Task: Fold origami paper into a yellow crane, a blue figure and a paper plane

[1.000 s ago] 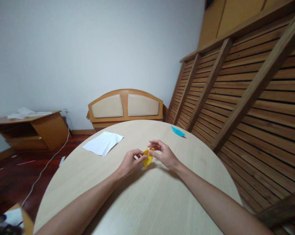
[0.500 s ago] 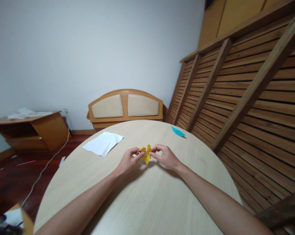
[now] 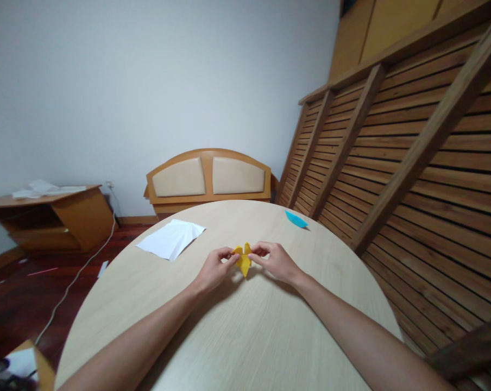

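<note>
A folded yellow paper (image 3: 244,263) is held between my two hands, a little above the middle of the round table (image 3: 245,336). It has pointed flaps at the top and one point hanging downward. My left hand (image 3: 218,266) pinches its left side with thumb and fingers. On the right side, the thumb and fingers of my right hand (image 3: 275,262) are closed on it too. Parts of the paper's sides are hidden by my fingertips.
A creased white sheet (image 3: 170,239) lies on the table at the left. Toward the far right edge rests a folded blue paper (image 3: 296,219). A slatted wooden frame (image 3: 392,179) leans along the right, and a headboard (image 3: 208,176) stands behind the table.
The yellow paper's lower point has come down slightly and its lower flap looks wider. Both hands keep their hold, nearly in the same place.
</note>
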Action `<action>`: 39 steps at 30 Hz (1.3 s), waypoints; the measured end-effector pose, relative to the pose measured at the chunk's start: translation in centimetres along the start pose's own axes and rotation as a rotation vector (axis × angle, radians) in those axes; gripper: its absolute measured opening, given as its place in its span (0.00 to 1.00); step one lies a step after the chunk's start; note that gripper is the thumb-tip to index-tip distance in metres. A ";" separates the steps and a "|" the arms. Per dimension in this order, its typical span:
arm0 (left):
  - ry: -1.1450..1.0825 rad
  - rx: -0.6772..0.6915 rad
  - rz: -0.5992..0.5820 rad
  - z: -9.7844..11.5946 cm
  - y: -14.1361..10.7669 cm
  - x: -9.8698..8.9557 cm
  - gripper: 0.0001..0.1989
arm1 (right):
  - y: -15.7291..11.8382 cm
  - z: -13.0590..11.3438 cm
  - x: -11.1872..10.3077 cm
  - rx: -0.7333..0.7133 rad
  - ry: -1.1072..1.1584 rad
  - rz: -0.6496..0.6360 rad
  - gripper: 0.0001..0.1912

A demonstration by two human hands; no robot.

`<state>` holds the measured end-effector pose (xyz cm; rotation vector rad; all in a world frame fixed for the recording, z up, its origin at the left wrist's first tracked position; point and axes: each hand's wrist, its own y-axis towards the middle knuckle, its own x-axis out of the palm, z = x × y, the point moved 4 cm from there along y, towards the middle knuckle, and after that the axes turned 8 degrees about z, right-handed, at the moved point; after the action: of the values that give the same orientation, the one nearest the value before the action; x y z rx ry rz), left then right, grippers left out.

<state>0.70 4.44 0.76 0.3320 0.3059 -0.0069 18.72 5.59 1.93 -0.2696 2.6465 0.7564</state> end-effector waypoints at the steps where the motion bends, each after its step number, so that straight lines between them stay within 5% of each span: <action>1: -0.013 -0.008 -0.001 -0.2 0.0 0.0 0.17 | 0.0 0.0 0.0 0.008 0.002 0.003 0.09; 8: -0.150 -0.119 -0.021 -0.8 -0.1 0.2 0.23 | 0.2 0.3 -0.6 0.055 0.008 0.036 0.12; 16: -0.267 -0.078 -0.100 -1.6 -0.3 0.6 0.26 | 0.2 1.3 -0.9 0.069 -0.026 0.030 0.11; 31: -0.131 -0.046 -0.081 -1.9 -0.4 0.9 0.24 | 0.1 2.1 -0.3 0.212 0.086 0.030 0.16; 39: -0.033 -0.014 -0.039 -1.4 0.0 0.4 0.19 | -0.2 1.0 0.8 0.195 0.201 -0.079 0.18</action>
<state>0.66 4.91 -0.58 0.3114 0.2791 -0.0487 18.32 5.91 0.68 -0.4121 2.8530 0.4628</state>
